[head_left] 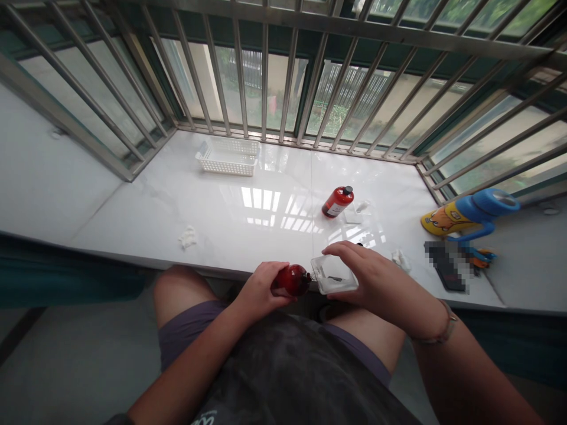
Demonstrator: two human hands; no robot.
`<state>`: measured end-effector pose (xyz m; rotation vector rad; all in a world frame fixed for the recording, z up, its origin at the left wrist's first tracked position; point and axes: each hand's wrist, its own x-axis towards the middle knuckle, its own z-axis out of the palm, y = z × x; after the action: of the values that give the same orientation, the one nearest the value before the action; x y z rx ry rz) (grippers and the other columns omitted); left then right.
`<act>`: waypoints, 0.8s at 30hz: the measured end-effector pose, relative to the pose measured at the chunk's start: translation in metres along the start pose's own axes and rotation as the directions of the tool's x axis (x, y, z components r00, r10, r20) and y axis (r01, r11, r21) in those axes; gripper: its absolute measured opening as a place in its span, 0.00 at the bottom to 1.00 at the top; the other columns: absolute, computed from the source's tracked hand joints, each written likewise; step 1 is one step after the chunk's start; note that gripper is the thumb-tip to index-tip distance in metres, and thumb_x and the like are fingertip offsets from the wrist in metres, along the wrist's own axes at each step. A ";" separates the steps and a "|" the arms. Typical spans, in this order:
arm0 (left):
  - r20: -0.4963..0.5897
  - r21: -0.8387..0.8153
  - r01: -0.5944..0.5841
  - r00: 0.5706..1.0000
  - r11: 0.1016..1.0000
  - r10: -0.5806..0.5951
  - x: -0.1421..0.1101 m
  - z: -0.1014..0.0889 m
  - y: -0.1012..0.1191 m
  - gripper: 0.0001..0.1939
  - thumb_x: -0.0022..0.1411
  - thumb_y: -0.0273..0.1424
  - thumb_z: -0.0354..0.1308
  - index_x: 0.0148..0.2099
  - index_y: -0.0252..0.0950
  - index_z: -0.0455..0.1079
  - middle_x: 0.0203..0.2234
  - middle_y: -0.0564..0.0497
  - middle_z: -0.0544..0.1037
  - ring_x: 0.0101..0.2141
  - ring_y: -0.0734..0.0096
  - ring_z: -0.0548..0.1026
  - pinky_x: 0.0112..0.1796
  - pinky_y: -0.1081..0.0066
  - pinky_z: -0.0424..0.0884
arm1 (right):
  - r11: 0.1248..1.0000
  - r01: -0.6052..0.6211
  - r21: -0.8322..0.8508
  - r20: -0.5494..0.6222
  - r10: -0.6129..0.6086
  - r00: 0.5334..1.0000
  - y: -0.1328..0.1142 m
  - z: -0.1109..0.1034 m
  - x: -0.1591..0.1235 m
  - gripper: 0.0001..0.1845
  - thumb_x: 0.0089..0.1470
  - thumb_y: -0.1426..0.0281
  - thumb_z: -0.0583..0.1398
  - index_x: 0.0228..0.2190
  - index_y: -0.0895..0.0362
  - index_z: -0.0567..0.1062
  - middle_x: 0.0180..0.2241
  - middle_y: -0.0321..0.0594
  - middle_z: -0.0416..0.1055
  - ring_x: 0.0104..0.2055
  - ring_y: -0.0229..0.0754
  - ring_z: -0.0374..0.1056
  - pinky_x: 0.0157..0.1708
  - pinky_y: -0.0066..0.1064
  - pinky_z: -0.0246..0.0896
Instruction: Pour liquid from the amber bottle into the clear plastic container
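Note:
My left hand (260,290) is wrapped round a dark red bottle (291,280), tilted with its uncapped neck pointing right. Its mouth lies at the near rim of a clear square container (325,285), which my right hand (381,280) grips by its sides. Whether the two touch, I cannot tell. A small dark shape shows in or through the clear container. Beyond my hands, on the white counter (248,236), is a second red bottle (338,202) with a black cap. Beside it sits a clear square piece (355,212). My right hand mostly hides a small black object (359,244).
A white perforated basket (228,158) stands at the back left, below the barred window. Crumpled white tissues (188,237) lie on both sides. At the right are a blue and yellow water bottle (465,213), a black phone-like object (445,267) and orange-blue items (482,257).

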<state>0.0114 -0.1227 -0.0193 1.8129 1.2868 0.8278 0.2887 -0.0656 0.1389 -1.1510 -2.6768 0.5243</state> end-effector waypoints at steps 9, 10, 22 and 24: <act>-0.004 0.000 -0.010 1.000 1.000 0.010 0.000 0.001 0.000 0.43 0.50 0.33 0.81 0.66 0.44 0.68 0.58 0.46 0.78 0.58 0.50 0.74 0.60 0.52 0.71 | 1.000 -0.010 -0.016 0.024 0.011 1.000 -0.001 -0.001 0.000 0.39 0.49 0.69 0.75 0.60 0.48 0.69 0.57 0.46 0.76 0.57 0.58 0.76 0.54 0.49 0.75; -0.006 0.000 -0.011 1.000 1.000 0.011 0.000 0.001 0.000 0.43 0.50 0.33 0.80 0.66 0.44 0.68 0.58 0.46 0.78 0.58 0.50 0.74 0.60 0.52 0.71 | 1.000 -0.011 -0.016 0.026 0.011 1.000 -0.001 -0.001 0.000 0.39 0.49 0.69 0.76 0.60 0.48 0.69 0.57 0.46 0.76 0.57 0.58 0.76 0.54 0.49 0.75; -0.014 -0.004 -0.016 1.000 1.000 0.016 -0.001 0.002 -0.002 0.42 0.51 0.33 0.80 0.66 0.44 0.68 0.58 0.46 0.78 0.58 0.50 0.74 0.60 0.51 0.71 | 0.998 0.009 -0.055 0.046 -0.006 0.999 -0.006 -0.003 0.004 0.40 0.49 0.69 0.76 0.60 0.49 0.69 0.57 0.46 0.76 0.57 0.58 0.75 0.54 0.49 0.75; -0.014 -0.006 -0.015 1.000 1.000 0.015 -0.001 0.002 -0.001 0.42 0.51 0.34 0.79 0.66 0.44 0.68 0.58 0.45 0.78 0.58 0.49 0.74 0.60 0.51 0.71 | 0.998 0.011 -0.058 0.047 -0.009 0.999 -0.006 -0.003 0.004 0.40 0.49 0.69 0.76 0.59 0.49 0.69 0.57 0.46 0.76 0.56 0.58 0.76 0.54 0.49 0.75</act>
<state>0.0118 -0.1236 -0.0214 1.8168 1.2791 0.8532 0.2827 -0.0656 0.1444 -1.1540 -2.7536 0.4798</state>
